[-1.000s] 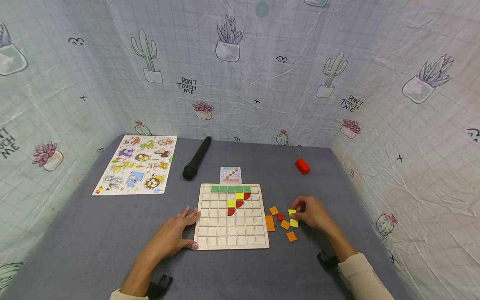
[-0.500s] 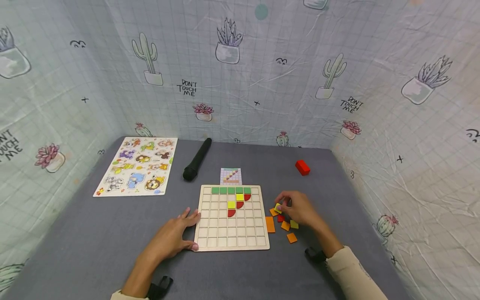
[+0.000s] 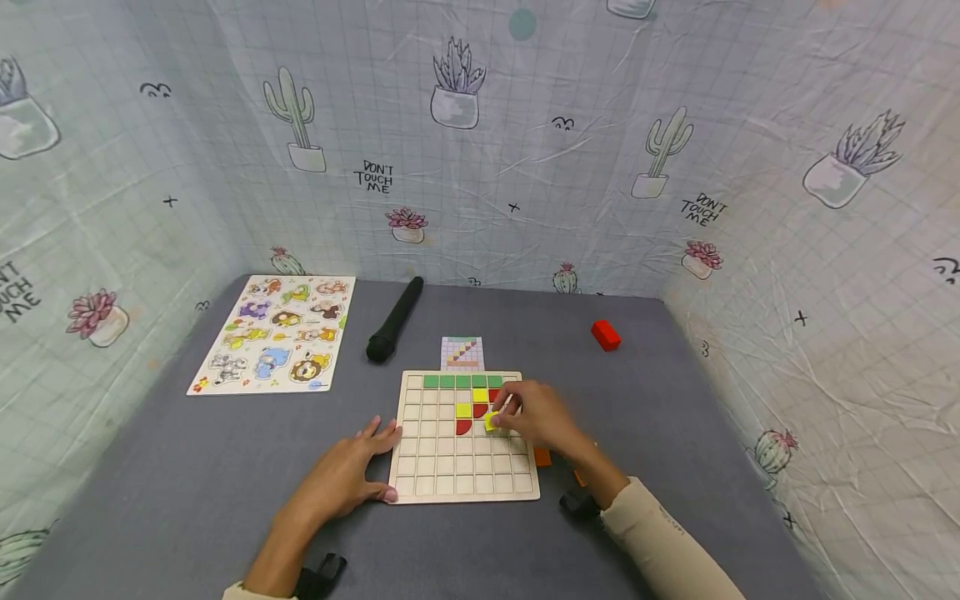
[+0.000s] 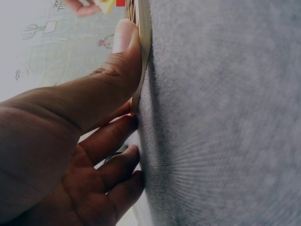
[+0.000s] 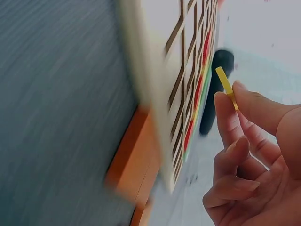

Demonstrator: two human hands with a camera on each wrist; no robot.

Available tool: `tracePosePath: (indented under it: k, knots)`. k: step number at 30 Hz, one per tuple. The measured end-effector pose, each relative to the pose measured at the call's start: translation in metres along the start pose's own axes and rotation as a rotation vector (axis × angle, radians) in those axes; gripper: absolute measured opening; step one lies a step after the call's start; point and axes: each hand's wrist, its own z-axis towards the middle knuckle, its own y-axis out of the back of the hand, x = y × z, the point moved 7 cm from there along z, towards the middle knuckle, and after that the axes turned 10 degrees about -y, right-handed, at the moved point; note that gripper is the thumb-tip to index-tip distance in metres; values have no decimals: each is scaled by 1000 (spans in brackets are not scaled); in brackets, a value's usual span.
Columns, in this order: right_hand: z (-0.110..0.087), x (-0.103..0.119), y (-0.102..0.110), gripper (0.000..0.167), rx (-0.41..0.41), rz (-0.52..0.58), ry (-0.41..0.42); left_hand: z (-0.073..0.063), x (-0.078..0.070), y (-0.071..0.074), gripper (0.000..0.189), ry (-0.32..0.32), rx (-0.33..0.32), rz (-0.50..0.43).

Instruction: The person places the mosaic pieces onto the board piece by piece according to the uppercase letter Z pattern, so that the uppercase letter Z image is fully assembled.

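My right hand (image 3: pixel 542 414) is over the wooden grid board (image 3: pixel 435 483). It pinches a yellow square tile (image 5: pixel 224 81) between thumb and fingertips, tilted and apart from the board in the right wrist view. My left hand (image 3: pixel 347 467) rests at the board's left edge, thumb on the near corner and fingers spread along the side. On the grid lie a row of green tiles (image 3: pixel 455 381), yellow tiles (image 3: pixel 463 410) and red quarter-round tiles (image 3: pixel 463 427) in a diagonal. The right hand partly covers one red tile.
Orange pieces (image 3: pixel 542 457) lie right of the board, mostly hidden by the right arm. A small pattern card (image 3: pixel 462 353) is behind the board. Farther back are a black microphone (image 3: pixel 393 321), an animal picture board (image 3: pixel 273 333) and a red block (image 3: pixel 605 335).
My right hand has picked up a yellow tile from the loose pieces at the right and carried it left over the board. The left hand has stayed at the board's edge.
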Motion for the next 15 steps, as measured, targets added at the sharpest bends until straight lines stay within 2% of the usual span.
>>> tracePosePath:
  k: [5,15]
  knots:
    - [6,25,-19,15,17,-43,53,0,-1,0,98,6,-1,-8]
    - [20,46,-45,20,51,-105,48,0,-3,1,98,-3,-5,-21]
